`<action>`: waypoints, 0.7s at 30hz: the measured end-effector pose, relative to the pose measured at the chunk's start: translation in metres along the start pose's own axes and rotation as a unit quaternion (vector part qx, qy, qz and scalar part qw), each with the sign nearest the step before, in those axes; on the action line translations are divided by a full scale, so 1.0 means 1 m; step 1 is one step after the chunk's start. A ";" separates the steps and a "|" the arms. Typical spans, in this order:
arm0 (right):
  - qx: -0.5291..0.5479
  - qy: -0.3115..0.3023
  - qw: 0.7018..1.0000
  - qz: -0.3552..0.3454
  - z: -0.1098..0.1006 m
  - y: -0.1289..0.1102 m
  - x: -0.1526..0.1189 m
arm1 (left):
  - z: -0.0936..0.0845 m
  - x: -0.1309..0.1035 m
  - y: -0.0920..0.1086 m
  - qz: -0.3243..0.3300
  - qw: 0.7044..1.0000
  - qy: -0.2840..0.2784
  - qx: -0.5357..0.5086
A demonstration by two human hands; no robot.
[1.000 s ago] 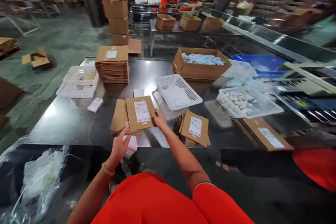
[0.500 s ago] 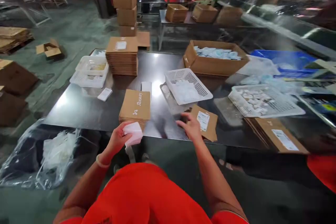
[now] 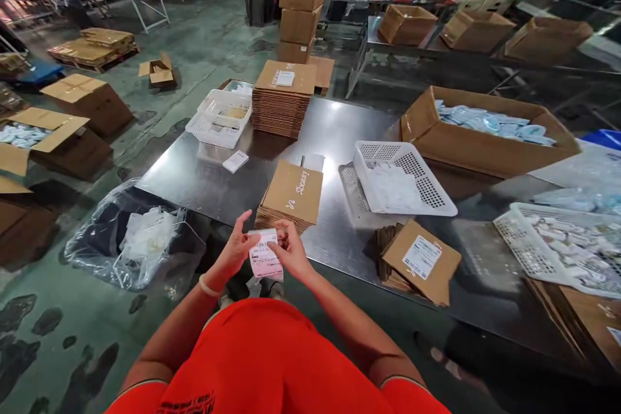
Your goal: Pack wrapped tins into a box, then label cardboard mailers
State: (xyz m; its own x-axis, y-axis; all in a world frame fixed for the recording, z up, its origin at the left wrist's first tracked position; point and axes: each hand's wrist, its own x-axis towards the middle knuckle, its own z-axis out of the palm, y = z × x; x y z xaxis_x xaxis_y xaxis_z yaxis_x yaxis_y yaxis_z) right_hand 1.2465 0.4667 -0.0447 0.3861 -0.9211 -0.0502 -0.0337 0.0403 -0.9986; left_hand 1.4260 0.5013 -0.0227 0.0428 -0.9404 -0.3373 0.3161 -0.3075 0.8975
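Between my hands, in front of my body, is a printed shipping label point(image 3: 265, 260) with text and a barcode-like block. My left hand point(image 3: 231, 247) grips its left side, the index finger pointing up and the thumb on the paper. With pinched fingers, my right hand point(image 3: 293, 253) holds its upper right part. Just beyond them a stack of flat brown cartons point(image 3: 295, 193) with white lettering lies at the table's near edge. To the right, a smaller stack of cartons point(image 3: 427, 259) has a label on its top one.
The metal table point(image 3: 334, 116) carries white baskets point(image 3: 439, 197), a taller carton stack point(image 3: 281, 103), a small pile of cards point(image 3: 235, 162) and a large box of light-blue packets point(image 3: 485, 142). A plastic-lined bin point(image 3: 92, 246) with white scraps stands at left; open boxes sit on the floor.
My right hand has moved from beside the right carton stack to the label, now pinching it. The paper in my left hand now shows its printed face. The view has turned left.
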 end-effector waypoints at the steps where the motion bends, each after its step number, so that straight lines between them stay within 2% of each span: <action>1: -0.014 0.000 1.000 -0.001 0.001 -0.003 0.001 | 0.002 -0.003 -0.004 -0.002 1.000 -0.016 0.016; 7: -0.094 -0.002 0.996 -0.005 -0.009 -0.010 0.008 | 0.011 0.006 -0.003 -0.011 0.997 0.000 0.078; 10: -0.132 0.046 0.990 -0.025 -0.015 -0.008 0.008 | 0.017 0.015 0.001 0.022 0.990 0.013 0.140; 13: -0.195 0.093 0.973 -0.080 -0.017 -0.005 0.001 | 0.022 0.024 0.006 0.037 0.983 0.016 0.180; 15: -0.231 0.105 0.959 -0.124 -0.020 -0.005 -0.003 | 0.024 0.031 0.007 0.018 0.985 0.005 0.173; 17: -0.251 0.134 0.946 -0.156 -0.029 -0.009 0.003 | 0.026 0.037 0.006 -0.025 0.990 -0.030 0.139; 19: -0.258 0.190 0.934 -0.158 -0.046 -0.019 0.023 | 0.027 0.039 0.000 -0.079 0.989 -0.079 0.101; 21: -0.259 0.244 0.925 -0.129 -0.069 -0.031 0.059 | 0.031 0.038 -0.008 -0.125 0.984 -0.109 0.072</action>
State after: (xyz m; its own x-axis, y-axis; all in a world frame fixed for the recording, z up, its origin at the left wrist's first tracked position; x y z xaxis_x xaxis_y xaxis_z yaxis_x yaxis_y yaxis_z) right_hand 1.2067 0.3842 -0.0156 -0.0152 -0.9443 0.3287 -0.4851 -0.2805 -0.8282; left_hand 1.3960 0.4631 -0.0339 -0.2281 -0.8371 -0.4973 0.1520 -0.5351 0.8310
